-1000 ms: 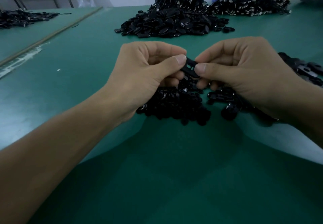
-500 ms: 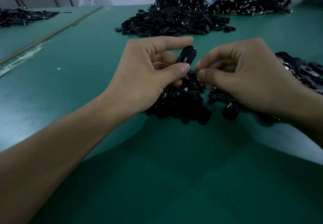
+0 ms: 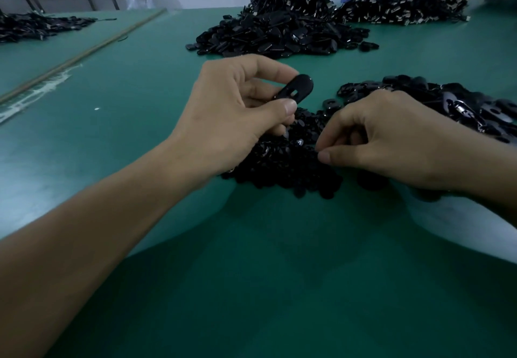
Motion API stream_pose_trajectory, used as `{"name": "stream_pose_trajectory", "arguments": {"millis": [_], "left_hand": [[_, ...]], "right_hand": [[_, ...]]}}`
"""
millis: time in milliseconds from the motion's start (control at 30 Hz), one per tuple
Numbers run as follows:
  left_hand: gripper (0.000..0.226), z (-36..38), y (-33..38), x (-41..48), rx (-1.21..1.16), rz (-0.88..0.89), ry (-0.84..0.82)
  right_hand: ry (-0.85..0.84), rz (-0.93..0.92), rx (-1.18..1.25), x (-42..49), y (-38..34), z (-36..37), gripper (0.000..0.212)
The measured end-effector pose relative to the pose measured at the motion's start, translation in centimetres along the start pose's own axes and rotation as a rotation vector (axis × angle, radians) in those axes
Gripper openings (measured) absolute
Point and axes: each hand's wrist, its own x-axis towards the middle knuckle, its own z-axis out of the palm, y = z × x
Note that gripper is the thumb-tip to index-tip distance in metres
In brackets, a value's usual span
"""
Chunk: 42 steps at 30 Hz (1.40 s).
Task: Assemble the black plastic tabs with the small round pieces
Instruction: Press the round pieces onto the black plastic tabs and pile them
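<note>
While aloft in the left hand (image 3: 232, 117), one black tab (image 3: 298, 87).

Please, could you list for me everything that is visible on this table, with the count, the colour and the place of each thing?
tab: one, black, held up above the near heap
small round pieces: one heap, black, near centre, between the hands
loose ring: one, black, on the table just behind that heap
heap of tabs: one, black, right side, behind the right hand
big heap: one, black, far centre
heap with metal ends: one, black and silvery, far right
left heap: one, black, far left
table: green, under everything
left hand: pinches the tab
right hand: fingertips together at the near heap; whether they hold a piece is hidden
</note>
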Motion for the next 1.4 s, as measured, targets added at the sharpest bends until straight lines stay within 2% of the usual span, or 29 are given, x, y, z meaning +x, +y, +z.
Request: {"name": "stream_pose_trajectory", "arguments": {"millis": [300, 533, 767, 933, 1000, 1100, 1400], "left_hand": [[0.030, 0.3, 0.0, 0.0, -0.063, -0.057, -0.026], [0.016, 0.2, -0.1, 0.1, -0.085, -0.085, 0.013], [0.017, 0.2, -0.1, 0.1, -0.108, -0.126, 0.033], [0.016, 0.1, -0.3, 0.1, -0.086, -0.142, 0.063], [0.017, 0.0, -0.3, 0.2, -0.073, -0.144, 0.077], [0.018, 0.0, -0.2, 0.2, -0.062, -0.135, 0.091], [0.016, 0.1, 0.1, 0.1, -0.035, -0.129, 0.083]], "right_hand": [[0.030, 0.046, 0.028, 0.2, -0.1, 0.6, 0.009], [0.031, 0.067, 0.041, 0.2, -0.2, 0.8, 0.010], [0.022, 0.078, 0.032, 0.1, -0.4, 1.0, 0.016], [0.124, 0.038, -0.007, -0.2, -0.6, 0.5, 0.014], [0.208, 0.018, 0.078, -0.2, -0.6, 0.1, 0.011], [0.288, 0.002, 0.370, -0.2, -1.0, -0.3, 0.011], [0.280, 0.022, 0.710, -0.2, -0.9, -0.2, 0.006]]}}
